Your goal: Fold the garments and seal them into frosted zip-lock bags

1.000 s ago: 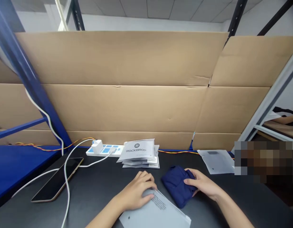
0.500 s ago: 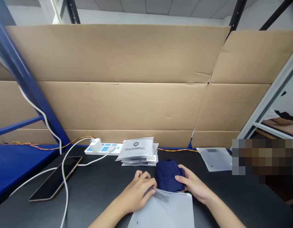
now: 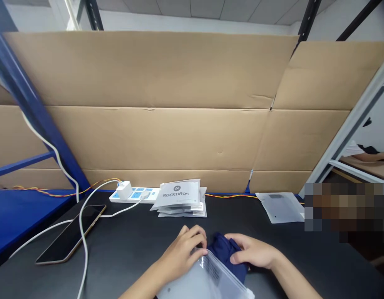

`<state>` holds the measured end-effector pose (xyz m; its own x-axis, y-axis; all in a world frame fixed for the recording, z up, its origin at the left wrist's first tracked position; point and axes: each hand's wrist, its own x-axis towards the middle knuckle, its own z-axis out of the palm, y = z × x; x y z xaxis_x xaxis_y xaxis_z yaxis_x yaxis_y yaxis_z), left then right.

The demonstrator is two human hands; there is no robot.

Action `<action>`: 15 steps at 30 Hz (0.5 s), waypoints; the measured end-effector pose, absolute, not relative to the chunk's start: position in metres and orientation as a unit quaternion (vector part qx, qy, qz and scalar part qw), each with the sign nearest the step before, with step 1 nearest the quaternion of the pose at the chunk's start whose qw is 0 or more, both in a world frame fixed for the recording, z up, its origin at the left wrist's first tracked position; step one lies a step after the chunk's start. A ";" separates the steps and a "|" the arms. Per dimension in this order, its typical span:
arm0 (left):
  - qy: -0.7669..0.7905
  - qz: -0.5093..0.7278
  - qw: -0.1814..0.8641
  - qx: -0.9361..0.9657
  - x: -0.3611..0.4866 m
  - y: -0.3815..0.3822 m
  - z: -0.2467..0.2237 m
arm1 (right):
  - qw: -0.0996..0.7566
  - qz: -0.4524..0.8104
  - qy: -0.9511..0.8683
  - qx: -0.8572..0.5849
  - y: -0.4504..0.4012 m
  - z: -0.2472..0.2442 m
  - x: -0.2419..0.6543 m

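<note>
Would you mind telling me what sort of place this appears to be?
Probably a warehouse packing bench: a black worktop, blue steel racking behind it, and a stack of white ROCKBROS-printed packaging sleeves.

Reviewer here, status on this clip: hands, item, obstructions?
Left hand at edge of frosted plastic bag. Right hand on navy cloth bundle at bag's mouth. Phone off left.

Large cardboard sheets (image 3: 154,108) line a blue metal shelving frame (image 3: 33,112) behind a black worktop (image 3: 123,241).
</note>
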<state>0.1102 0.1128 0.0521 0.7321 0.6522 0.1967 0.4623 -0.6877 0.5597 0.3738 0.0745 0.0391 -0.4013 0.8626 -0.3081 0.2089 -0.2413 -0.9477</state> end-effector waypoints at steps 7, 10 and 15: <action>0.278 0.172 0.244 0.913 0.106 0.115 0.058 | 0.234 0.720 -0.484 -0.439 0.075 0.037 0.362; 0.281 0.148 0.287 0.903 0.104 0.113 0.059 | 0.184 0.718 -0.501 -0.445 0.071 0.044 0.368; 0.287 0.124 0.385 0.868 0.104 0.108 0.059 | 0.111 0.691 -0.538 -0.470 0.067 0.050 0.369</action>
